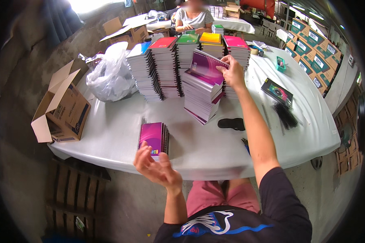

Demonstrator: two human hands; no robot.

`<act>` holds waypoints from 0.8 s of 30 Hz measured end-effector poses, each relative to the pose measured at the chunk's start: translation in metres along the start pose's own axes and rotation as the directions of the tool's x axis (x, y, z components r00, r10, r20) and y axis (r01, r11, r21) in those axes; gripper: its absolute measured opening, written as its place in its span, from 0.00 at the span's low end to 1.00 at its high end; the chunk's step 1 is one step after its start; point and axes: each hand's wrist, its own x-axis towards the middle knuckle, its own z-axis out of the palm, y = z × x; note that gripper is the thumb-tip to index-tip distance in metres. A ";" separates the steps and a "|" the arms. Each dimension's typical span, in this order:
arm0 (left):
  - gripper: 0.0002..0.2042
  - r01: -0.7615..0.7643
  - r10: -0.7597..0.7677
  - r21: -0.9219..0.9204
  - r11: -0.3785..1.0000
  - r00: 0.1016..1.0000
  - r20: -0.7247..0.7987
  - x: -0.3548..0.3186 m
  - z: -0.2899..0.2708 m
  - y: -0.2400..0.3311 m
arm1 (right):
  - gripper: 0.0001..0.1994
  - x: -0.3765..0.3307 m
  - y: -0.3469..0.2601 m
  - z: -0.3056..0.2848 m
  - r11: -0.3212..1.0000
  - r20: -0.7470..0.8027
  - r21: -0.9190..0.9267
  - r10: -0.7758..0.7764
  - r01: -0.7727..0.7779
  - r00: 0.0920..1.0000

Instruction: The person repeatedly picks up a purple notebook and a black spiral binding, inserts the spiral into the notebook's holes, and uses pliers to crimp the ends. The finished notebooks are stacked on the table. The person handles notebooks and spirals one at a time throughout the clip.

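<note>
My right hand [232, 72] pinches the edge of a purple spiral notebook [207, 65]. That notebook is tilted up at the top of a tall, leaning stack of notebooks [200, 101] in the middle of the table. Closer to me, a short stack of purple spiral notebooks [152, 135] lies near the front edge, its wire binding along the sides. Beside its near end, my left hand [157, 167] is open, fingers apart and palm turned up, with nothing in it. Whether its fingertips touch the stack, I cannot tell.
Behind stand tall notebook stacks with blue, red [163, 43], green, yellow and pink covers. Left are a white plastic bag [111, 75] and an open carton [69, 109]. Right lie loose black binding coils [286, 115], a dark notebook [277, 91] and a black flat object [231, 124]. Someone sits opposite.
</note>
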 end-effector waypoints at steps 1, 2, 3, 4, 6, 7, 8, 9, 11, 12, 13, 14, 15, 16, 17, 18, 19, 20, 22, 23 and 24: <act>0.18 -0.108 0.105 0.019 0.994 0.989 0.101 -0.001 0.005 0.005 | 0.13 -0.020 -0.019 -0.011 0.998 -0.034 0.024 -0.060 0.061 0.998; 0.19 -0.212 0.203 0.027 0.977 0.959 0.198 -0.003 0.010 0.010 | 0.11 -0.046 -0.031 -0.022 0.991 -0.066 0.041 -0.121 0.124 0.990; 0.19 -0.237 0.218 0.032 0.971 0.932 0.290 -0.007 0.016 0.020 | 0.11 -0.072 -0.033 -0.027 0.980 -0.003 0.067 -0.185 0.185 0.983; 0.20 -0.255 0.224 0.031 0.966 0.896 0.383 -0.015 0.022 0.028 | 0.11 -0.099 -0.030 -0.032 0.967 0.059 0.091 -0.243 0.237 0.968; 0.23 -0.244 0.189 0.023 0.970 0.807 0.559 -0.041 0.040 0.030 | 0.09 -0.150 -0.015 -0.043 0.979 0.293 0.201 -0.080 0.021 0.953; 0.23 -0.257 0.147 0.082 0.963 0.755 0.639 -0.058 0.054 0.028 | 0.09 -0.172 0.007 -0.049 0.975 0.323 0.223 -0.050 -0.025 0.945; 0.24 -0.293 0.102 0.154 0.943 0.700 0.707 -0.074 0.064 0.022 | 0.09 -0.192 0.032 -0.047 0.963 0.360 0.263 -0.036 -0.065 0.932; 0.23 -0.271 -0.050 0.295 0.916 0.654 0.755 -0.090 0.072 0.014 | 0.10 -0.209 0.047 -0.052 0.962 0.399 0.232 0.039 -0.142 0.916; 0.21 -0.389 -0.063 0.384 0.838 0.629 0.775 -0.124 0.077 -0.030 | 0.18 -0.230 0.081 -0.061 0.913 0.497 0.241 0.174 -0.328 0.850; 0.21 -0.445 -0.084 0.441 0.779 0.624 0.777 -0.135 0.075 -0.047 | 0.21 -0.226 0.083 -0.072 0.907 0.587 0.249 0.136 -0.339 0.798; 0.19 -0.445 -0.069 0.427 0.787 0.624 0.778 -0.136 0.072 -0.055 | 0.24 -0.214 0.078 -0.085 0.901 0.673 0.261 0.087 -0.347 0.734; 0.18 -0.444 -0.054 0.407 0.798 0.621 0.782 -0.136 0.071 -0.060 | 0.27 -0.203 0.079 -0.098 0.894 0.746 0.269 0.042 -0.359 0.664; 0.17 -0.442 -0.041 0.392 0.807 0.620 0.783 -0.135 0.069 -0.063 | 0.36 -0.187 0.101 -0.107 0.877 0.782 0.283 0.023 -0.388 0.623; 0.16 -0.412 -0.055 0.375 0.830 0.609 0.791 -0.130 0.069 -0.061 | 0.35 -0.170 0.128 -0.113 0.902 0.653 0.227 0.139 -0.368 0.745; 0.16 -0.381 -0.063 0.353 0.854 0.598 0.799 -0.123 0.073 -0.056 | 0.35 -0.150 0.155 -0.117 0.920 0.485 0.165 0.239 -0.356 0.841; 0.15 -0.350 -0.071 0.331 0.876 0.586 0.807 -0.118 0.077 -0.052 | 0.33 -0.124 0.178 -0.122 0.935 0.245 -0.013 0.346 -0.354 0.906; 0.18 -0.410 -0.001 0.310 0.858 0.602 0.799 -0.117 0.082 -0.051 | 0.31 -0.108 0.201 -0.126 0.902 -0.027 -0.191 0.389 -0.387 0.921; 0.20 -0.391 0.013 0.296 0.871 0.622 0.783 -0.120 0.088 -0.047 | 0.29 -0.107 0.229 -0.124 0.865 -0.092 -0.327 0.372 -0.381 0.923; 0.23 -0.353 0.024 0.287 0.890 0.666 0.746 -0.125 0.092 -0.042 | 0.25 -0.105 0.261 -0.114 0.736 -0.193 -0.569 0.316 -0.368 0.929; 0.26 -0.384 0.067 0.300 0.873 0.704 0.707 -0.128 0.094 -0.044 | 0.24 -0.105 0.261 -0.112 0.778 -0.109 -0.529 0.334 -0.339 0.936; 0.25 -0.388 0.075 0.308 0.869 0.718 0.692 -0.129 0.097 -0.044 | 0.23 -0.107 0.261 -0.111 0.814 -0.029 -0.486 0.347 -0.316 0.938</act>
